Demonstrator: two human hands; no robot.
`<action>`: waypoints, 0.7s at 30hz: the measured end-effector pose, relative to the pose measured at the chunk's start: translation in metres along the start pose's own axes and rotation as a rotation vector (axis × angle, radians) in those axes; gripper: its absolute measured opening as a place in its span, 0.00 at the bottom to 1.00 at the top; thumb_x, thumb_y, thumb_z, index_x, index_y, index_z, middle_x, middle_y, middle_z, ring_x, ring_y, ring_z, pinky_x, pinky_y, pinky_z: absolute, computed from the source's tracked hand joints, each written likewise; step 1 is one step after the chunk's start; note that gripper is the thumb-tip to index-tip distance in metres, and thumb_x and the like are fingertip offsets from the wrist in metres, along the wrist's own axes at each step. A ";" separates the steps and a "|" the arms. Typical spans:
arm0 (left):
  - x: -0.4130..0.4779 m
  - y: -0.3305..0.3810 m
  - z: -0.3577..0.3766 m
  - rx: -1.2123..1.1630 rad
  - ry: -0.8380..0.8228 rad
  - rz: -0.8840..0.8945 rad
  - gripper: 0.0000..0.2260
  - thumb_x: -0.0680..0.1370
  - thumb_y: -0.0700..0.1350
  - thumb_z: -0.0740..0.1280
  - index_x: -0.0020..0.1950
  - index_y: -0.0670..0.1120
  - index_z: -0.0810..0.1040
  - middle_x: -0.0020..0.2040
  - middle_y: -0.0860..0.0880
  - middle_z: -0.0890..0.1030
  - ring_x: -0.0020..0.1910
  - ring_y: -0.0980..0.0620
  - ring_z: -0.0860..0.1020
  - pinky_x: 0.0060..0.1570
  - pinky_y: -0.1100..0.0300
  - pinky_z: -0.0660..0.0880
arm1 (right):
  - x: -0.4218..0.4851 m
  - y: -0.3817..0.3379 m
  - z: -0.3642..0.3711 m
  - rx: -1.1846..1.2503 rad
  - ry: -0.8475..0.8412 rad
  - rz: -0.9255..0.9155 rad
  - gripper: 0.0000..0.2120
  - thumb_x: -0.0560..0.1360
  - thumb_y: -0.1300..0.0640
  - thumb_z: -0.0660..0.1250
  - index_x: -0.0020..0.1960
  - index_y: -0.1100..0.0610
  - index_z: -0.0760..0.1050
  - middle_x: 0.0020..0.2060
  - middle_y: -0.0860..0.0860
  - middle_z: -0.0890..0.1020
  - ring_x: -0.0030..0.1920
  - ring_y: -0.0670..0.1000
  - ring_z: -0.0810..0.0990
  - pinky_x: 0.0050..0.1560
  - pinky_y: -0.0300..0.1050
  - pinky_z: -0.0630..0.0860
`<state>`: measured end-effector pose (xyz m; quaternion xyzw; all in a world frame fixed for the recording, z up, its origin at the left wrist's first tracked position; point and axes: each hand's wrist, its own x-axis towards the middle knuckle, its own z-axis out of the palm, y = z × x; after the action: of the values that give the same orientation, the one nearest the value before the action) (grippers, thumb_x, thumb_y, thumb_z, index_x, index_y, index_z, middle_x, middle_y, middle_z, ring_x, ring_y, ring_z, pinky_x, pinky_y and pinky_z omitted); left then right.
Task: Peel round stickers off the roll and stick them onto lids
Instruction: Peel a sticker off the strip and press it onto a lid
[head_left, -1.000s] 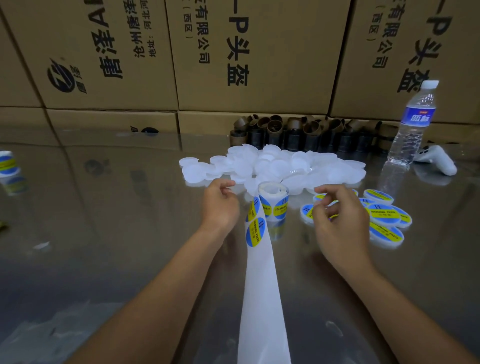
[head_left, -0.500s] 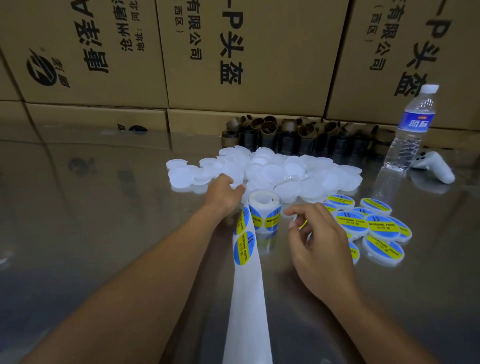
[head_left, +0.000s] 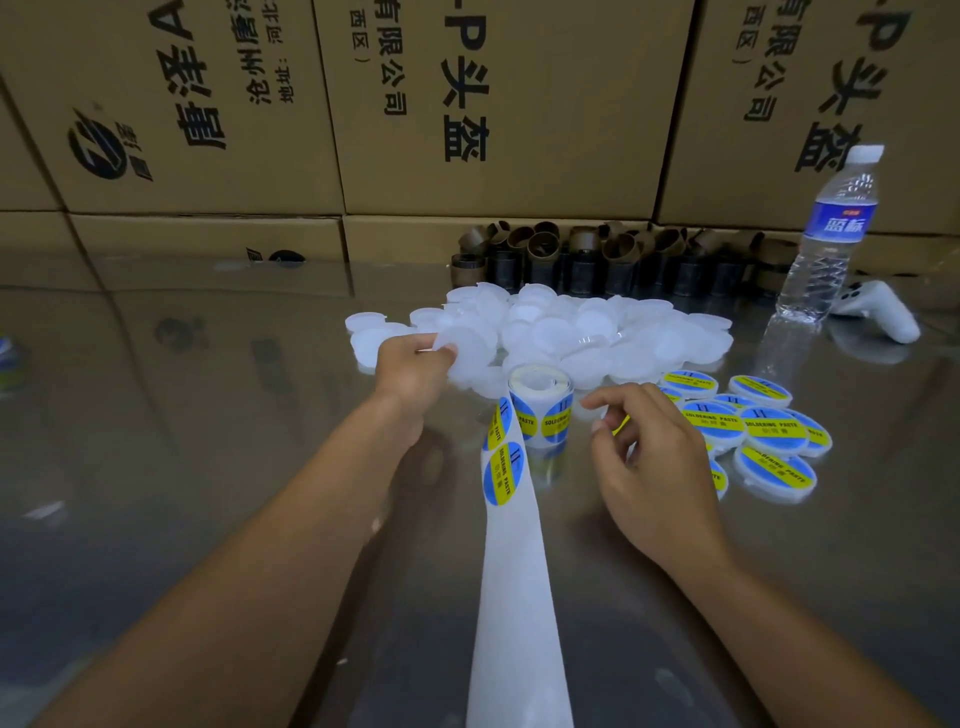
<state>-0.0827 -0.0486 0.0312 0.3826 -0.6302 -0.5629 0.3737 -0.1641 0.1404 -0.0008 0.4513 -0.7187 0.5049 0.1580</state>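
White plastic lids (head_left: 597, 332) lie heaped at the middle of the shiny metal table (head_left: 208, 415), just behind the sticker roll (head_left: 540, 410), which stands on end. The left hand (head_left: 411, 369) has fingers and thumb closed on the edge of one blank lid (head_left: 470, 351) at the near left side of the heap. The right hand (head_left: 649, 462), just right of the roll, pinches thumb against fingertips on a peeled sticker (head_left: 621, 423). Only a sliver of yellow shows there, so I cannot tell how the sticker hangs.

From the roll, the white backing strip (head_left: 514, 597) runs toward the person, bare except for two blue-and-yellow stickers (head_left: 503, 470) close to the roll. Labelled lids (head_left: 769, 431) lie clustered to the right, partly behind the right hand.

The lid looks light, thin and a little springy, with a slick face. It is probably best held by the rim, so the flat top stays free for the label. The sticker looks like limp film, tacky underneath, and likely to curl or cling to skin. It seems wise to hold it by the very edge, set one side down first and smooth across. The roll seems light enough to topple if the strip is tugged hard.
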 end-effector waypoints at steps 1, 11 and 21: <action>-0.009 0.003 -0.004 -0.096 -0.030 -0.020 0.06 0.80 0.39 0.63 0.53 0.41 0.79 0.39 0.48 0.79 0.36 0.52 0.76 0.36 0.64 0.73 | 0.000 0.000 0.000 0.004 0.002 0.002 0.11 0.73 0.67 0.64 0.47 0.52 0.77 0.38 0.40 0.72 0.34 0.47 0.73 0.36 0.43 0.68; -0.081 0.002 -0.007 -0.547 -0.481 -0.089 0.07 0.79 0.36 0.63 0.54 0.40 0.77 0.46 0.47 0.85 0.43 0.53 0.84 0.45 0.63 0.80 | -0.001 -0.023 -0.003 0.423 -0.035 0.278 0.08 0.76 0.57 0.66 0.51 0.44 0.74 0.36 0.40 0.81 0.34 0.43 0.79 0.34 0.28 0.69; -0.089 0.003 -0.005 -0.396 -0.559 -0.038 0.10 0.80 0.38 0.61 0.58 0.38 0.77 0.49 0.42 0.81 0.42 0.50 0.80 0.36 0.66 0.75 | 0.002 -0.028 -0.007 0.689 -0.166 0.419 0.07 0.75 0.61 0.67 0.51 0.53 0.78 0.28 0.47 0.81 0.29 0.42 0.78 0.32 0.31 0.72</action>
<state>-0.0404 0.0295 0.0310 0.1451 -0.5796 -0.7642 0.2431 -0.1445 0.1433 0.0199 0.3609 -0.5943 0.6991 -0.1668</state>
